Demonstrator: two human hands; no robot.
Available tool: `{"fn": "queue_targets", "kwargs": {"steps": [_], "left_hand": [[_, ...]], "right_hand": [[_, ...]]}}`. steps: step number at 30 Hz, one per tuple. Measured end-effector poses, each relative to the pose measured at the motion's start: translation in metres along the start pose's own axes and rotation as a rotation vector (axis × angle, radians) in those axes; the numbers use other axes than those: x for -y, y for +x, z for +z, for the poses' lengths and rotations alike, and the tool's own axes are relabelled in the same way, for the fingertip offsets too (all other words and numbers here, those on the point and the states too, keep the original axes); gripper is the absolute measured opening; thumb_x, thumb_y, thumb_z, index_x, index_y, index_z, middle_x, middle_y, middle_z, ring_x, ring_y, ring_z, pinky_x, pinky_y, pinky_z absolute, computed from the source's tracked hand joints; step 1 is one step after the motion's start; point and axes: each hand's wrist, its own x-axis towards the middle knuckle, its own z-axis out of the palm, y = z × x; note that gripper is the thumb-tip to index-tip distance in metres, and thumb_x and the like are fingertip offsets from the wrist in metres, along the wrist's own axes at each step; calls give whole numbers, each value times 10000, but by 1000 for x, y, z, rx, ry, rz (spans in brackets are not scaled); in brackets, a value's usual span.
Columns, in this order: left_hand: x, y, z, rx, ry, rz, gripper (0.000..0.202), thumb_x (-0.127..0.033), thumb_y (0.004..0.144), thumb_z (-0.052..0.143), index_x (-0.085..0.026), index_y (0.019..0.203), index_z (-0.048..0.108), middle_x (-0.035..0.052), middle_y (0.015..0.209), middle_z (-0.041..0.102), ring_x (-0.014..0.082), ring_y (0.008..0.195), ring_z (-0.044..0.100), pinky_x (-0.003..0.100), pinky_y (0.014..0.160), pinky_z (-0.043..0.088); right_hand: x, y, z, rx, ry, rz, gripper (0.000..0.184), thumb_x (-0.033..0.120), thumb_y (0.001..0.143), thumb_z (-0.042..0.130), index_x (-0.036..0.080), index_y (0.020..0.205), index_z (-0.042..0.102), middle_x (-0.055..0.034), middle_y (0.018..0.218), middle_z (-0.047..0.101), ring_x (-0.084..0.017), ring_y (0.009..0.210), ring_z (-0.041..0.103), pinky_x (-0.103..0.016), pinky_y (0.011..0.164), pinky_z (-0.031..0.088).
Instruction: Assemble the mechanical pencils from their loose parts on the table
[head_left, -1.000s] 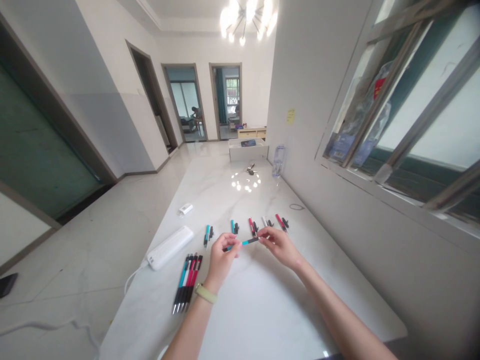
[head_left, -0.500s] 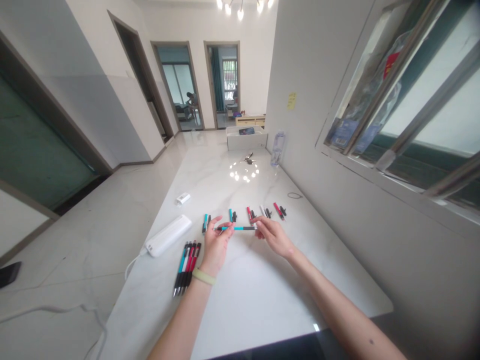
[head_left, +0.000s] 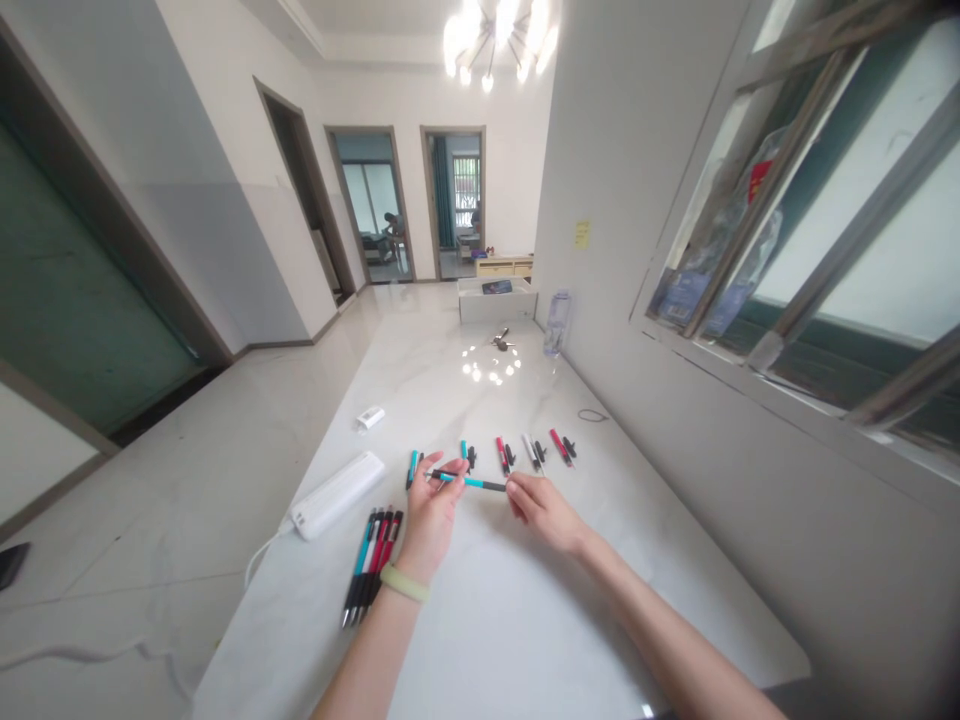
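Note:
Between my two hands a blue and black pen (head_left: 474, 482) lies almost level above the white table. My left hand (head_left: 433, 510), with a pale green band at the wrist, is closed on its left part. The fingertips of my right hand (head_left: 541, 508) pinch the black right end and hide its tip. Left of my left wrist, several assembled pens (head_left: 373, 565) lie side by side. Behind my hands is a row of pen parts: blue barrels (head_left: 464, 452), a red barrel (head_left: 502, 454), a white barrel (head_left: 532, 452) and another red barrel (head_left: 559, 446), with small black pieces beside them.
A white power strip (head_left: 337, 495) and a small white adapter (head_left: 370, 418) lie along the table's left edge. Farther back are a dark loop (head_left: 592, 415), keys (head_left: 501, 341), a clear bottle (head_left: 557, 322) and a white box (head_left: 495, 301). A wall borders the right side.
The view has tilted up, so everything sits lower in the picture. The pen now slants slightly down to the right; both hands still hold it.

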Motion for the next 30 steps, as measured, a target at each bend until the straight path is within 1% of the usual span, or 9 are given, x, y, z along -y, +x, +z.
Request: {"fn": "queue_targets", "kwargs": {"steps": [3,6,12,17,20,22,24,26,30], "left_hand": [[-3,2,-2,15,-41,-8,489,-97,730,756,-241,1133,521,57,1090,687,193,1143,614,356,1005,442],[-6,3,-3,9,-64,-14,441,-91,743,746,-235,1101,531,63,1115,683,193,1155,608,341,996,456],[-6,3,-1,-28,-74,-30,403,-138,771,742,-220,1117,551,90,1120,674,204,1122,621,341,948,501],[2,4,-5,-134,9,-92,387,-219,785,749,-220,1132,578,43,955,664,145,876,668,321,836,556],[6,5,-9,-181,20,-75,362,-222,761,771,-213,1077,596,26,940,649,127,822,665,297,791,567],[6,5,-10,-203,18,-54,358,-203,728,796,-203,1029,602,22,944,648,132,828,670,276,764,567],[5,6,-10,-205,14,-34,345,-197,706,811,-188,980,601,19,910,653,137,831,675,255,745,562],[3,6,-9,-183,3,-22,313,-199,705,811,-171,934,600,20,873,662,142,836,680,248,750,558],[-2,8,-6,-122,-100,-32,239,-179,719,795,-163,872,613,18,851,679,146,872,686,250,793,556]], "right_hand": [[-5,1,13,90,247,93,437,454,999,332,192,673,459,22,567,496,-118,510,466,-242,542,391],[-2,-1,21,85,272,91,420,453,998,340,186,706,480,21,595,508,-116,526,472,-235,542,391],[9,-5,21,22,-87,-53,368,385,1016,325,185,772,515,5,668,564,-122,598,507,-232,615,376],[3,-3,23,-92,-474,-133,228,288,995,367,189,873,533,-41,781,611,-148,663,531,-247,631,334],[1,-4,26,-98,-577,-150,205,253,984,370,189,866,525,-45,758,607,-148,635,516,-256,614,302],[2,-5,29,-75,-575,-159,215,251,979,375,190,829,516,-35,714,588,-143,603,489,-264,601,280],[4,-7,32,-56,-490,-139,234,274,973,389,191,789,506,-18,664,558,-132,565,449,-267,584,262],[7,-8,37,-39,-278,-64,276,316,965,408,190,736,495,2,607,521,-118,531,412,-260,564,260],[10,-6,48,67,509,192,315,363,918,447,199,650,449,50,466,418,-91,421,288,-237,459,220]]}}
